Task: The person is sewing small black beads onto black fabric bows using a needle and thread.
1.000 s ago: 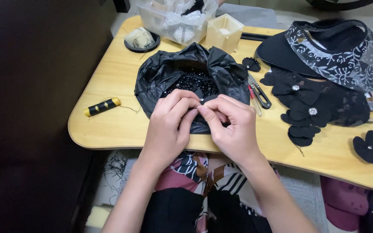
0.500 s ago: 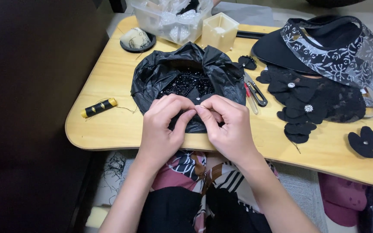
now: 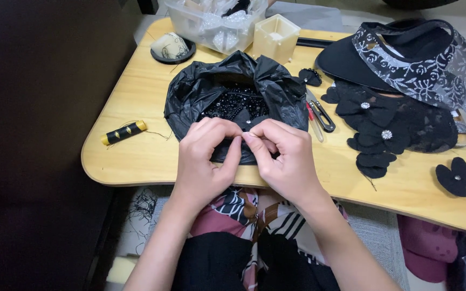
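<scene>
My left hand (image 3: pixel 207 153) and my right hand (image 3: pixel 284 156) meet fingertip to fingertip at the near edge of a black plastic bag (image 3: pixel 200 94) full of small black beads (image 3: pixel 233 102). Between the thumbs and forefingers I pinch something very small, too small to make out. A small black fabric flower (image 3: pixel 246 119) with a shiny centre lies just above my fingers in the bag. Both hands rest on the front of a small wooden lap table (image 3: pixel 136 159).
A black-and-yellow thread spool (image 3: pixel 124 132) lies at the left. Small scissors (image 3: pixel 319 113) and several black fabric flowers (image 3: pixel 376 121) lie to the right, near a black visor with lace (image 3: pixel 405 59). A clear plastic box (image 3: pixel 217 21), a cream square box (image 3: pixel 276 37) and a dish (image 3: pixel 172 48) stand at the back.
My hands stay pinched together at the bag's edge; the fingers shift slightly. The view has moved a little.
</scene>
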